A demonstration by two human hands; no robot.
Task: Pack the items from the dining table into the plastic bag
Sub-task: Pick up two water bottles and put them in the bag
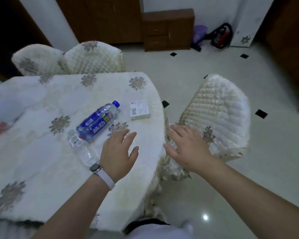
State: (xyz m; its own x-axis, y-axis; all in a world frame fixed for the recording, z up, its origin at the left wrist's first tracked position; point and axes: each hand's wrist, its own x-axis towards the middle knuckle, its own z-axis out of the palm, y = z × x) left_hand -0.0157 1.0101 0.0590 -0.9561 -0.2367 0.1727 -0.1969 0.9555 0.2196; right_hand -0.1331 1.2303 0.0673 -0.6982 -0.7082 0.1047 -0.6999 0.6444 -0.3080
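A blue-labelled drink bottle lies on its side on the dining table, which has a white flowered cloth. A clear water bottle lies beside it, nearer me. A small white box rests near the table's right edge. At the far left a plastic bag with red print is partly cut off. My left hand, with a watch on the wrist, hovers open over the table just right of the bottles. My right hand is open past the table's edge, over the chair.
A quilted chair stands right of the table, under my right hand. Two more covered chairs stand behind the table. A brown cabinet and bags are by the far wall. Tiled floor spreads on the right.
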